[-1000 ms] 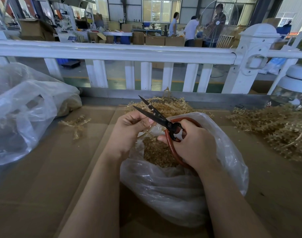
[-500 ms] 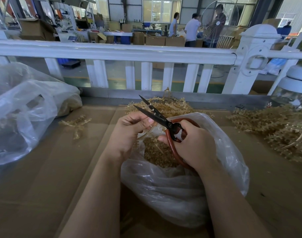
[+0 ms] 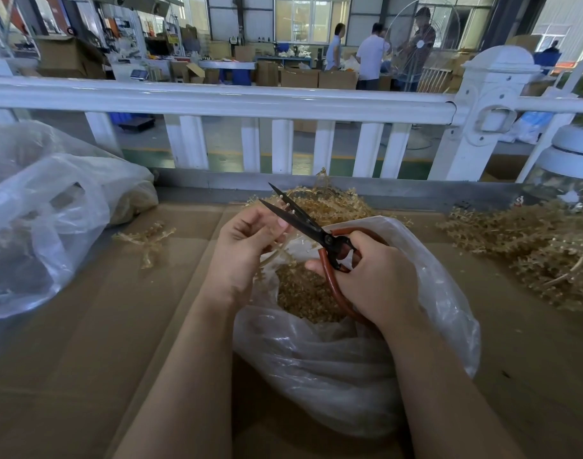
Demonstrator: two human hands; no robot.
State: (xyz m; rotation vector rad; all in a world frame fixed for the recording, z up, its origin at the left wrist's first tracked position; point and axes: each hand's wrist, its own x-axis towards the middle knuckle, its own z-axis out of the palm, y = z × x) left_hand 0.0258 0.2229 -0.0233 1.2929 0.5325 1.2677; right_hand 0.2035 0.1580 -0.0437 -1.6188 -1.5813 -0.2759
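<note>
**twig_q:** Where was the sprig at that point, and who had it?

**benchrat:** The sprig (image 3: 274,256) was over the left side of the bag (image 3: 349,376) mouth, pinched in the left hand (image 3: 250,240) with the fingers curled round it. From what I could see, the stem ran up and away from the person, and the little beaded tip poked out past the knuckles. Most of it was hidden in the fist, so I couldn't tell how long it was.

**twig_q:** And the scissors?

**benchrat:** The scissors (image 3: 305,221) were over the middle of the bag, with the right hand (image 3: 373,279) clamped on the red handles. The blades were parted and pointed up-left across the bag mouth, straight at the left hand, and the beaded tip sat right in the gap. So the blades lay across the stem, not along it. My guess is the right hand only had to squeeze while the left fed the stem in. Anything snipped off would likely drop onto the cuttings (image 3: 303,296) inside the bag. A loose pile (image 3: 336,207) sat just behind the bag.
</note>
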